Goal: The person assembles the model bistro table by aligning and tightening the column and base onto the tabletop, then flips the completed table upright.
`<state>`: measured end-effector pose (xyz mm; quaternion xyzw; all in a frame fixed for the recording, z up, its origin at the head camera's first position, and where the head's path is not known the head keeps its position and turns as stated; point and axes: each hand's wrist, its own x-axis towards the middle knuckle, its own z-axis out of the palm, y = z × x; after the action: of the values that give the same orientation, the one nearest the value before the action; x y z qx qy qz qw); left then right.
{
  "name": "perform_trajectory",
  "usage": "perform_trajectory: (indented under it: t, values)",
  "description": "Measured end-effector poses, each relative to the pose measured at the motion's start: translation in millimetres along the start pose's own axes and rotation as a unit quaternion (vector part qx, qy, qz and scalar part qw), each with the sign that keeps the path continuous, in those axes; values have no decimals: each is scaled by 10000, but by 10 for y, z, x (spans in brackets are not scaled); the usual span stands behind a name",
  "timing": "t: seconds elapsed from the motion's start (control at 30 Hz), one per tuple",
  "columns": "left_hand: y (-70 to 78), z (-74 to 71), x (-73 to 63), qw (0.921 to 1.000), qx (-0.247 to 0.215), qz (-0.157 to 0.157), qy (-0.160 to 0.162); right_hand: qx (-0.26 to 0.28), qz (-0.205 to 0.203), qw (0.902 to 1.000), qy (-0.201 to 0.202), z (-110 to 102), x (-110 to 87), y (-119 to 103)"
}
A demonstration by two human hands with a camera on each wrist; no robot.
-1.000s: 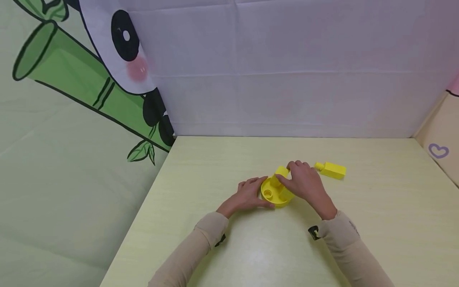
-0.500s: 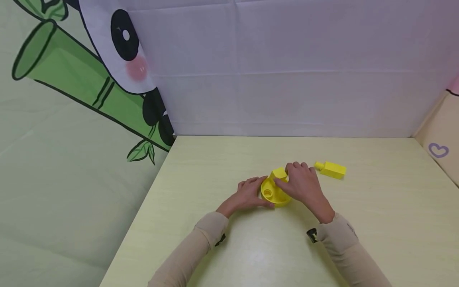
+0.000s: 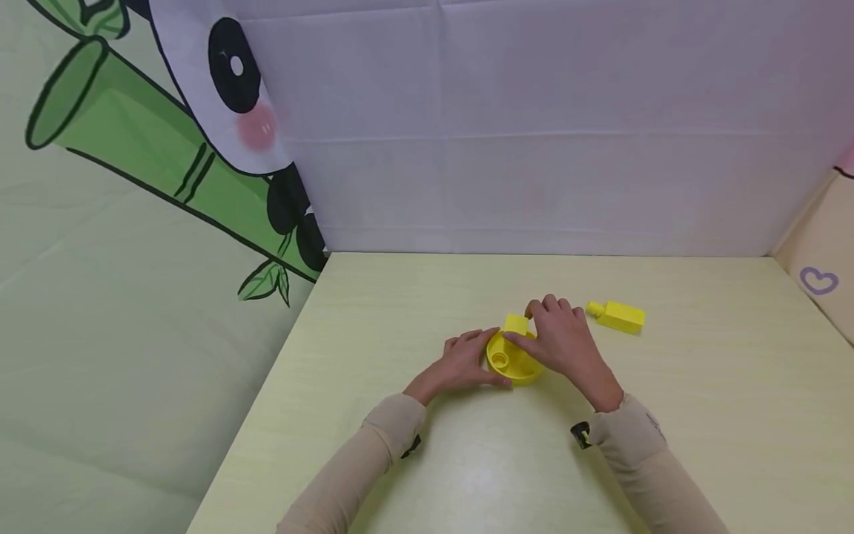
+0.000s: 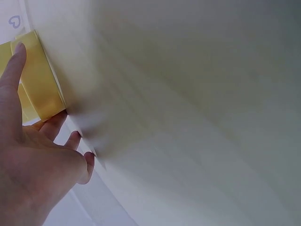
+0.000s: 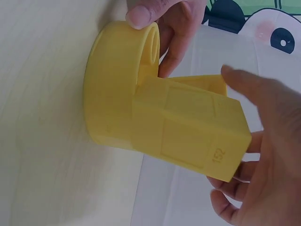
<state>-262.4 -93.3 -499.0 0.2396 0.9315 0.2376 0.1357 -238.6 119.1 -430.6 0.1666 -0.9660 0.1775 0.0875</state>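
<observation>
Fingers (image 4: 55, 126) of the left hand (image 3: 462, 363) were curved against the far side of a yellow round base (image 5: 110, 87), with the thumb on its near side, so the hand gripped it from the left. The base sat on the pale wooden bench (image 3: 467, 460), near the middle of its width, and a small round socket (image 3: 499, 361) showed inside its rim. 2 yellow rectangular blocks stood up from the base: a near block (image 5: 193, 127) marked 152 and, beside it, a far block (image 5: 202, 84). The right hand (image 3: 565, 337) pinched the far block near its top, thumb on the near side and fingers beyond; whether its lower end was seated could not be told. A third block (image 3: 620, 317), with a round peg at its left end, lay on its side on the bench, just to the right of that hand. Beige sleeves (image 3: 630, 437) covered both forearms. Behind the bench hung a pale backdrop (image 3: 534, 133), and at the left a cartoon face (image 3: 193, 74) with a green bamboo stalk (image 3: 133, 111).
</observation>
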Motion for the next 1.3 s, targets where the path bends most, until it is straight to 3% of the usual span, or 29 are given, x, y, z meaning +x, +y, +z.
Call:
perform_trajectory:
  t: [0.37,0.87,1.13,1.3]
  values:
    - [4,-8,-19,10000,-53,-23,-47,-15,-231,9996,135,36,13,18]
    - [19,-30,-31,9999,-82,-22,-71,77,-221,9996,-130,9,47,-2]
    - [24,-37,-45,9999,-105,10,-54,252,-729,9967,-273,5,65,49]
    - [10,-25,-33,9999,-98,2,-46,329,-521,9978,-245,26,110,47]
